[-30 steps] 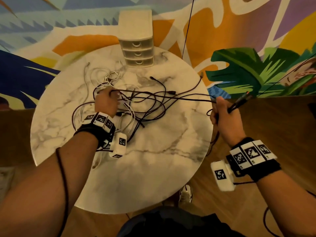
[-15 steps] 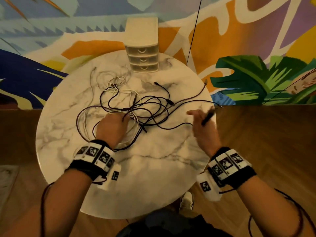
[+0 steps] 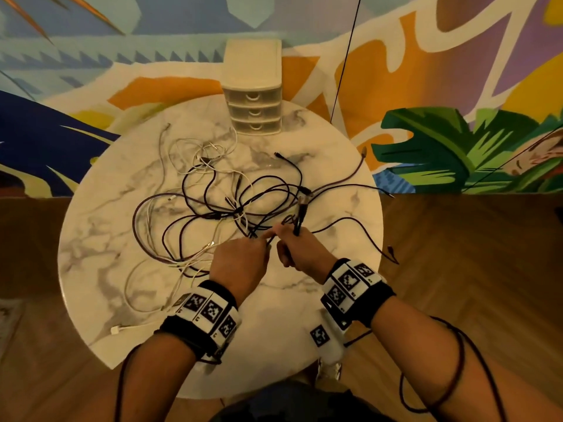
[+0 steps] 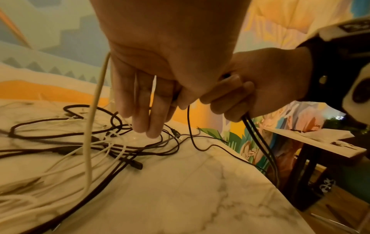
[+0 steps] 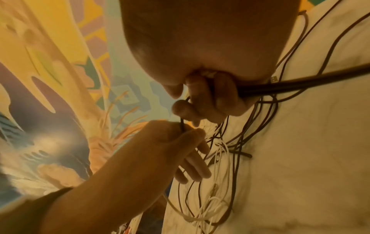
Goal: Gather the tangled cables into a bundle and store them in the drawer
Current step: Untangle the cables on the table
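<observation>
Currently gathering | right hand (image 3: 300, 249) grips dark cables (image 4: 258, 142) | left hand (image 3: 240, 263) pinches one dark strand | tangled cables (image 3: 231, 205) sprawl across table (image 3: 320, 300) | drawer unit (image 3: 253, 111) closed | feed strands across loop by loop, avoid yanking knots.

Round white marble worktop (image 3: 128, 269) seen steeply from above by the head view, each wrist view set close behind its own fingers, both hands and the tangled dark and white cables (image 3: 231, 205) shared by all.
</observation>
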A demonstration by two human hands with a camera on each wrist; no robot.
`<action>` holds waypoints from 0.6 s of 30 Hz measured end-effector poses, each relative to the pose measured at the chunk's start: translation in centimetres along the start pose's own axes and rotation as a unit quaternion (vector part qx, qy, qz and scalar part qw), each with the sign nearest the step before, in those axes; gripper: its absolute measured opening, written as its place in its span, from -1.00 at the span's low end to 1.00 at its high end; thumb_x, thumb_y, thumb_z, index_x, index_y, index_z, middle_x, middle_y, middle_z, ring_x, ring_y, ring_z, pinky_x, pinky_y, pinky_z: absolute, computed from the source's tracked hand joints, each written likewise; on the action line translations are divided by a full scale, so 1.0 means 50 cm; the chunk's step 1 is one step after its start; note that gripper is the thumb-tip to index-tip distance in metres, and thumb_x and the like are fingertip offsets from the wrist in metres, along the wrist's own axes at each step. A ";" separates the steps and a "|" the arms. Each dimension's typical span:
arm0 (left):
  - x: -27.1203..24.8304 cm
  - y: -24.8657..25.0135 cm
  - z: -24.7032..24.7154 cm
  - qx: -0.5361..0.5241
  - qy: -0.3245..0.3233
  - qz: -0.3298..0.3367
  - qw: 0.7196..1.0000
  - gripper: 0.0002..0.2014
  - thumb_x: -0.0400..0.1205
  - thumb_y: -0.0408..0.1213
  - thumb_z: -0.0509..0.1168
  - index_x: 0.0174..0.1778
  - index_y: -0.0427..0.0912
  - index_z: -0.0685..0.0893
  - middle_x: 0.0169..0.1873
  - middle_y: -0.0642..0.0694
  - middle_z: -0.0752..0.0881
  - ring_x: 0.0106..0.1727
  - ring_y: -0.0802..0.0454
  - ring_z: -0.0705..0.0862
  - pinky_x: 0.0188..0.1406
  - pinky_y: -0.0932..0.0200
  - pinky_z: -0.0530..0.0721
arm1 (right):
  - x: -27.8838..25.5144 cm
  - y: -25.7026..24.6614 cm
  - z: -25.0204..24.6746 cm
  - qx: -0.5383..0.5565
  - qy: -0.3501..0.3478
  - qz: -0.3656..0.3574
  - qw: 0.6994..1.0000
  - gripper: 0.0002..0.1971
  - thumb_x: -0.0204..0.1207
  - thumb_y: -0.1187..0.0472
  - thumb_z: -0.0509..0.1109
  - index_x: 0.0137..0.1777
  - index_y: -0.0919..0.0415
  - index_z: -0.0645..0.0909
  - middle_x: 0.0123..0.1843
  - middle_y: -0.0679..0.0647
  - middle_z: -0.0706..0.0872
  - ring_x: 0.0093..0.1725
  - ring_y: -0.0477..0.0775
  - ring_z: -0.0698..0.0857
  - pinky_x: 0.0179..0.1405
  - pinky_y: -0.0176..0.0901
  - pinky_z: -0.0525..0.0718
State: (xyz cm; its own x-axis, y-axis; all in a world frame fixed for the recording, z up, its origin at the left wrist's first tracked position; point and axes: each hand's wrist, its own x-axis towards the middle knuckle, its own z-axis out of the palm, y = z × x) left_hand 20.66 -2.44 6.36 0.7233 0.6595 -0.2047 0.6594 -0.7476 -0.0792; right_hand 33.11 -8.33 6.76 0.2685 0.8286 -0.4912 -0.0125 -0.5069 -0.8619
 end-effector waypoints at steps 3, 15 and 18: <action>-0.006 0.003 0.037 -0.137 -0.021 -0.005 0.990 -0.68 0.73 -0.09 0.03 0.41 0.05 0.36 -0.24 -0.15 0.69 -0.22 -0.17 0.69 -0.41 0.09 0.46 | 0.002 -0.002 0.002 0.024 0.035 -0.001 0.999 -0.62 0.72 0.15 0.04 -0.08 0.34 0.64 -0.54 0.12 0.50 -0.70 -0.19 0.40 -0.68 -0.45 0.34; 0.120 -0.178 0.042 -0.367 0.206 -0.160 0.893 -0.80 0.69 -0.31 0.13 0.08 -0.24 0.65 -0.09 -0.23 0.72 -0.11 -0.17 0.63 -0.21 0.07 0.45 | -0.045 -0.019 -0.078 0.170 0.073 -0.088 0.979 -0.61 0.75 0.13 0.01 0.08 0.33 0.64 -0.30 0.21 0.73 -0.66 -0.02 0.17 -0.69 -0.30 0.13; 0.099 -0.166 0.141 -0.330 -0.039 -0.164 0.929 -0.73 0.69 -0.24 0.17 0.26 -0.20 0.63 0.19 -0.27 0.67 0.16 -0.25 0.64 0.07 0.04 0.54 | -0.040 0.024 -0.070 0.163 0.083 -0.044 0.982 -0.63 0.75 0.15 0.03 -0.02 0.27 0.66 -0.33 0.17 0.75 -0.68 -0.04 0.19 -0.71 -0.29 0.12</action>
State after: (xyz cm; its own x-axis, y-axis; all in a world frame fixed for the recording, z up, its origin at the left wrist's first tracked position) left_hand 17.34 6.49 -0.90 0.4612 0.8167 -0.3470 0.8423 -0.2799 0.4607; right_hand 35.96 -11.42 7.15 0.4352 0.8020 -0.4093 -0.2832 -0.3096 -0.9077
